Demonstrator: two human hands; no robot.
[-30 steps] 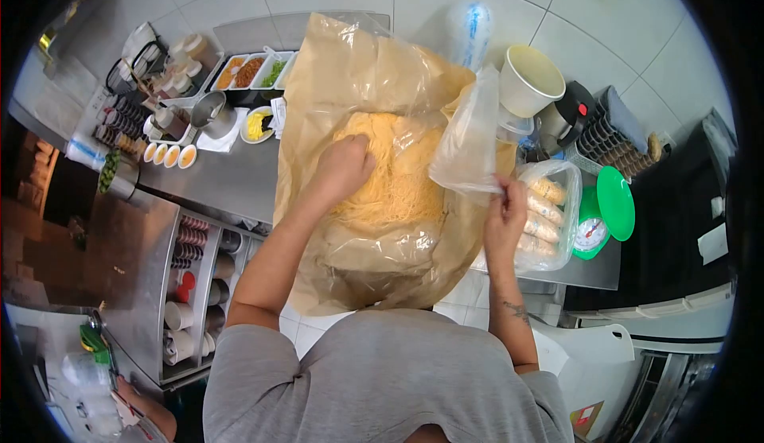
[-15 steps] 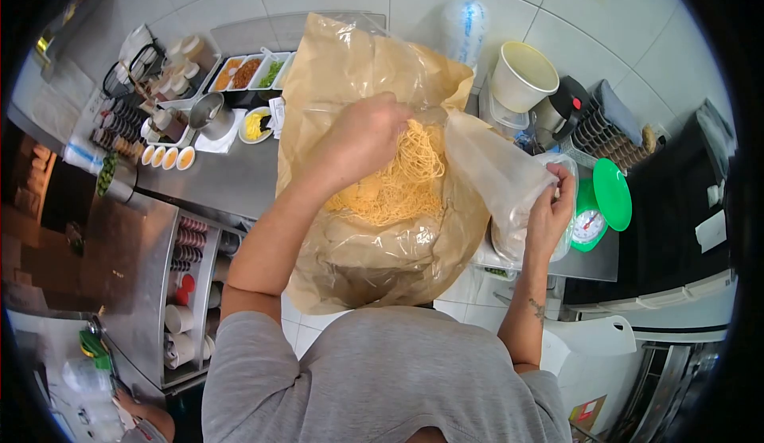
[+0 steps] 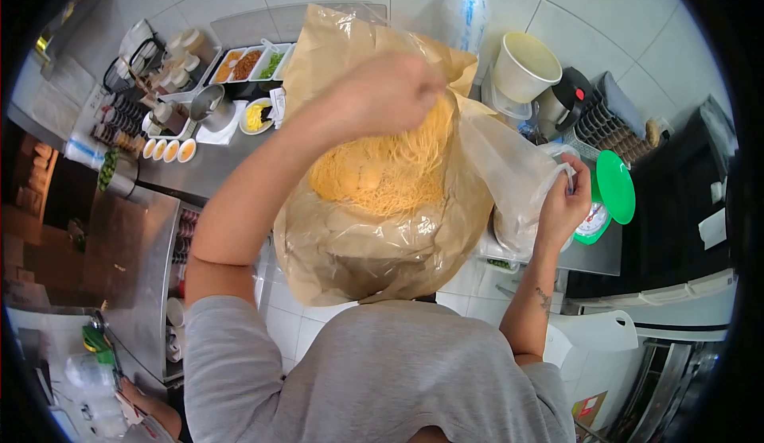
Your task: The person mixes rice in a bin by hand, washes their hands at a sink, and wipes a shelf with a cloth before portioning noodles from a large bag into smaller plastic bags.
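Thin yellow noodles (image 3: 378, 184) lie in a heap inside a large brown paper bag with a clear plastic liner (image 3: 374, 256). Over the heap, my left hand (image 3: 390, 97) is closed, somewhat blurred, with a bunch of noodle strands hanging from it. To the right, my right hand (image 3: 567, 200) pinches the edge of a translucent plastic bag (image 3: 509, 161) and stretches it sideways. The plastic bag's mouth lies close to my left hand. Part of its lower body rests on the counter and seems to hold something pale.
Behind the bag stand a white bucket (image 3: 527, 68) and a kettle (image 3: 561, 101). A green scale (image 3: 614, 188) is at the right. On the left are topping trays (image 3: 247, 65), a metal pot (image 3: 213, 113), small egg cups (image 3: 167, 151) and a plate of yellow food (image 3: 256, 117). Another person's arm (image 3: 151, 411) shows lower left.
My left hand has risen up and to the right, lifting noodle strands from the heap. My right hand has shifted slightly right with the plastic bag's edge.
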